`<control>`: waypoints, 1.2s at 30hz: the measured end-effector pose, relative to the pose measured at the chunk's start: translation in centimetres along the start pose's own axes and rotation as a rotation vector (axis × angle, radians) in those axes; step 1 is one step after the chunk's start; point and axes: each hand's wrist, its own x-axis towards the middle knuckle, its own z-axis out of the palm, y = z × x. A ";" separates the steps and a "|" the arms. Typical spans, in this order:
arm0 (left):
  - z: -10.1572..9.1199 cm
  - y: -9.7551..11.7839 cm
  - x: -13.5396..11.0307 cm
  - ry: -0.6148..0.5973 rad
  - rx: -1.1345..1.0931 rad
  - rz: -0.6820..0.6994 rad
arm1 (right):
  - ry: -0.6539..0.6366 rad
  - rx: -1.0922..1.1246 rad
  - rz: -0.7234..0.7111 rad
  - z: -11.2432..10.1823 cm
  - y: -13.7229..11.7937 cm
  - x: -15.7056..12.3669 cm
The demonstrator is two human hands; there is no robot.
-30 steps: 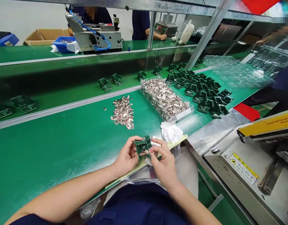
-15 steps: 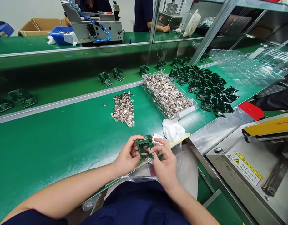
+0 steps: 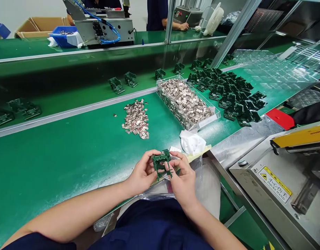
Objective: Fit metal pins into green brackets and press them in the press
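Near the front edge of the green worktop, a green plastic frame with an open middle is held between my two hands. My left hand grips its left side, with thumb in front and fingers behind. On the other side my right hand is closed on the frame, its thumb at the lower right part of the opening. Whether a small piece sits under that thumb, I cannot tell. Partly behind the right fingers lies a strip printed with rows of marks. Beyond the hands a heap of small metal pieces lies on the worktop.
A clear box full of metal pieces stands right of the heap. Many green frames are piled behind it; several stand along the ledge. A white cloth lies nearby. At right is a machine with a warning label. Co-workers stand across the bench.
The view has shifted slightly. My right thumb has moved a little within the frame's opening, and the opening shows more clearly. Both hands stay on the frame.
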 end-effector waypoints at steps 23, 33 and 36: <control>0.0 0.3 -0.2 0.106 0.131 0.041 | -0.024 0.010 -0.022 0.3 -0.2 -0.3; 0.6 1.4 -0.6 0.126 0.129 0.030 | -0.066 0.282 0.180 0.4 -0.9 -0.3; 0.9 1.8 -0.8 0.120 0.130 0.027 | -0.041 0.286 0.139 0.3 -1.2 -0.6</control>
